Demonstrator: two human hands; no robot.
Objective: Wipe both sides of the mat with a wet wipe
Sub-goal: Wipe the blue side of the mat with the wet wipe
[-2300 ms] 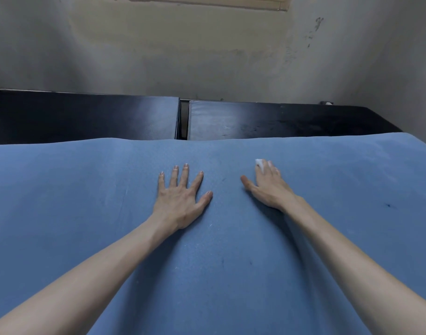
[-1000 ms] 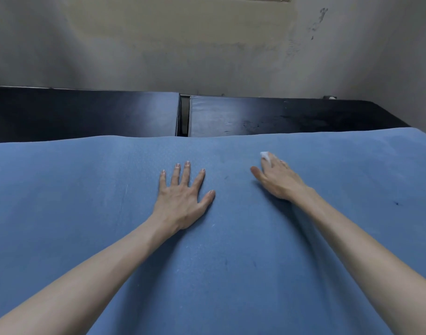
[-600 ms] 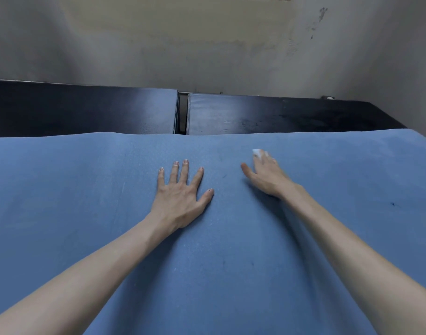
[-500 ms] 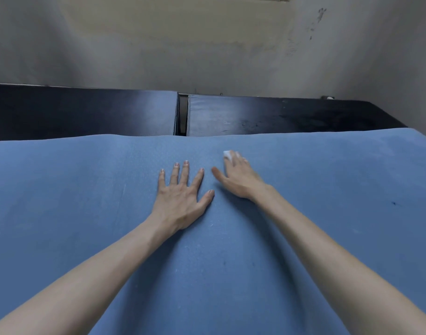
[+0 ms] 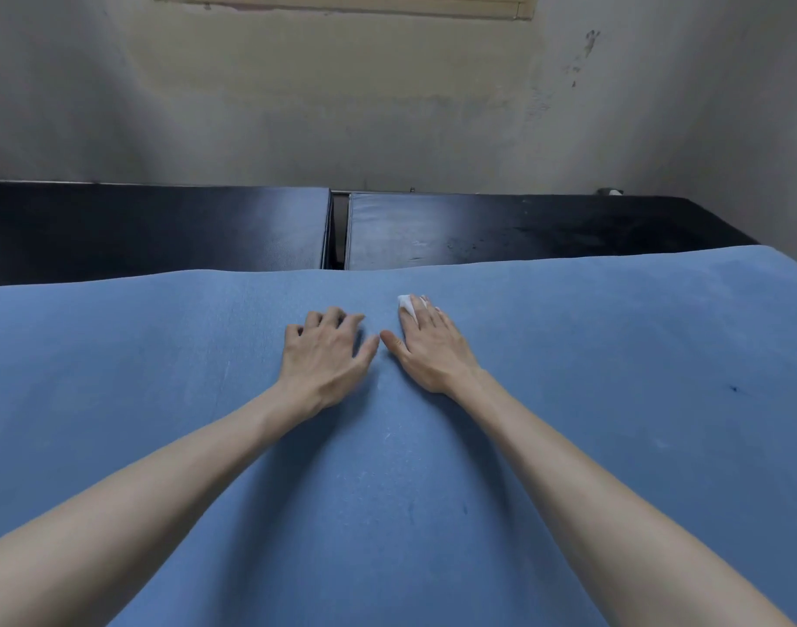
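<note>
Where the blue mat (image 5: 568, 400) lies spread flat, it fills the lower two thirds of the head view from the left edge to the right edge. Its far edge runs across the frame just below two black padded surfaces (image 5: 161, 233) set side by side with a narrow gap between them. Behind these stands a stained wall (image 5: 342, 106).

Both bare forearms extend forward over the mat, and both hands sit near its far edge, just beside each other.

Left hand (image 5: 324, 355): palm down on the mat. The fingers (image 5: 328, 316) are curled under at the knuckles, with the tips pressed against the mat surface. The thumb points toward the right hand and nearly meets its thumb. The left hand holds nothing visible; slight blur at the fingertips makes the exact contact hard to confirm.

Right hand (image 5: 432, 350): palm down, fingers extended and laid flat. A small white wet wipe (image 5: 406, 304) is pressed beneath the fingertips against the mat. Only a folded corner of the wipe shows past the index and middle fingers; the remainder is hidden under the hand.

Mat surface condition: a dark spot (image 5: 734, 389) is visible well to the right of the hands. Faint dark marks (image 5: 410, 506) lie between the forearms, nearer the camera. Pale specks are scattered in the same area.
</note>
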